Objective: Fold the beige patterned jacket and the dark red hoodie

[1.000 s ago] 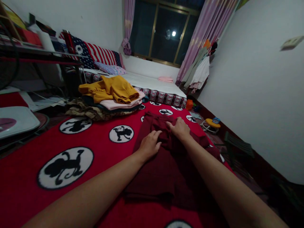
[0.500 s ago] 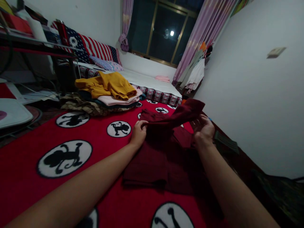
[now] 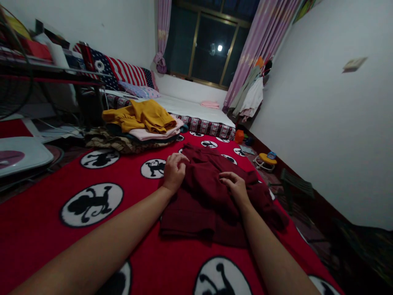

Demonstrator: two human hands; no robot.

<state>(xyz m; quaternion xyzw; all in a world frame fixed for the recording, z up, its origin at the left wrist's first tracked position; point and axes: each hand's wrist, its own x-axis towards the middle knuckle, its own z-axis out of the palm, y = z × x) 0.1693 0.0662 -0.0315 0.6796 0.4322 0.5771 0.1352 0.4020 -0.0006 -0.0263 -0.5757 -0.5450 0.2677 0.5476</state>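
Note:
A dark red garment point(image 3: 202, 200) lies partly folded on a red blanket point(image 3: 46, 233) printed with black monkey figures in white circles. My left hand point(image 3: 174, 171) pinches the garment's left edge near its far corner, fingers curled on the cloth. My right hand point(image 3: 235, 186) rests flat on top of the garment toward its right side, fingers spread and pressing the fabric down. A loose part of the garment bunches up to the right of that hand.
A pile of clothes point(image 3: 139, 127) topped by a mustard-yellow garment point(image 3: 144, 116) sits at the blanket's far left. Behind it lies a mattress point(image 3: 196, 110) under a dark window. A desk point(image 3: 46, 73) stands at left, toys point(image 3: 264, 159) on the floor at right.
The sleeve part that both hands held lifted half a second ago now lies laid across the garment. My right hand came down from the raised cloth onto the top of it.

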